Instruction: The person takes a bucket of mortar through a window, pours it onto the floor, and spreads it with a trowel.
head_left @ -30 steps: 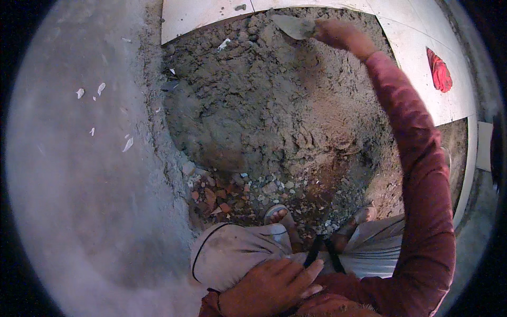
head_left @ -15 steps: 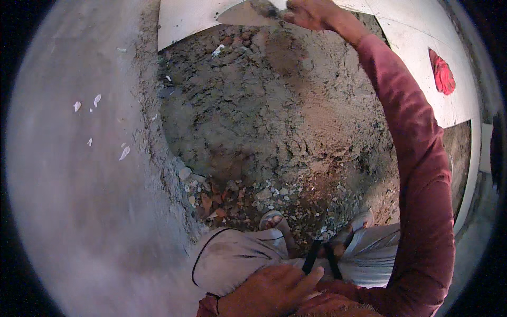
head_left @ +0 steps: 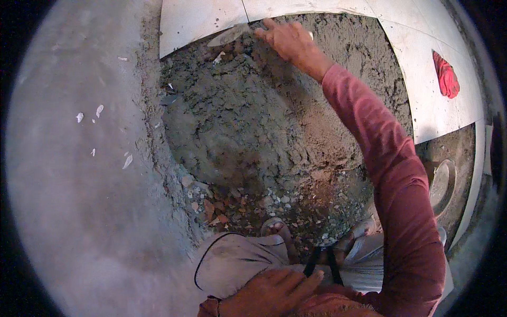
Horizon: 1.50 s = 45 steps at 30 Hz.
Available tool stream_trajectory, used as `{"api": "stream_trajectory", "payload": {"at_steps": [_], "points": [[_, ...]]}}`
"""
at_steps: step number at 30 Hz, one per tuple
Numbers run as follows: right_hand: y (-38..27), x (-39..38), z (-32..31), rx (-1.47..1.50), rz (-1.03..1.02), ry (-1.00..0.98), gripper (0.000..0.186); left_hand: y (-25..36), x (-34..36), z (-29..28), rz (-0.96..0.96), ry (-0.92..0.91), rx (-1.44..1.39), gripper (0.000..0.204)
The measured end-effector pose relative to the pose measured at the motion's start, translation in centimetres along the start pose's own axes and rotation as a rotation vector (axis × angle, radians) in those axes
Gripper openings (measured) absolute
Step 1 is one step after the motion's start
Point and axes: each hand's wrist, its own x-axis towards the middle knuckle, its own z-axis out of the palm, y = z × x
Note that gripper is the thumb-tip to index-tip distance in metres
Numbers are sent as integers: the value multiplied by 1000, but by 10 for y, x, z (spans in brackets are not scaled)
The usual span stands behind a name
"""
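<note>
My right hand [head_left: 291,43] reaches out to the far edge of a bed of wet grey mortar [head_left: 227,116]. Its fingers are closed round the handle of a trowel, mostly hidden by the hand. The trowel's blade [head_left: 231,36] points left, low over the mortar beside the edge of the white floor tiles [head_left: 203,18]. Close to my body, my left hand [head_left: 264,293] lies on my lap by the knee, holding nothing, with its fingers stretched out.
Smooth grey floor [head_left: 79,211] with a few pale scraps lies to the left. Stone and brick rubble [head_left: 227,206] is around my feet. A red cloth [head_left: 446,76] lies on the right-hand tiles. A round pale-rimmed container [head_left: 442,185] stands beyond my right arm.
My right hand and the trowel have come nearer and slightly left, off the far tiles to the mortar's edge. My left hand stays on my lap.
</note>
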Motion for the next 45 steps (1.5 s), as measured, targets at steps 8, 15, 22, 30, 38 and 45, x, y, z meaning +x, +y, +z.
{"api": "stream_trajectory", "payload": {"at_steps": [8, 15, 22, 30, 38, 45], "points": [[149, -52, -21, -316, -61, -138, 32, 2, 1, -6, -26, -19, 38, 57], [260, -143, -29, -486, 87, -227, 38, 22, 1, -8, -207, -71, 156, 57], [310, -200, -47, -478, 304, -319, 29, 49, 12, -11, -330, -124, 265, 56], [283, -207, -87, -164, 523, -600, 27, 45, 8, 2, -309, -108, 293, 56], [222, -170, -55, 39, 862, -639, 31, 42, 8, 6, -255, -153, 279, 57], [208, -234, -53, -74, 655, -655, 26, 39, -2, 14, -281, -52, 344, 56]]}}
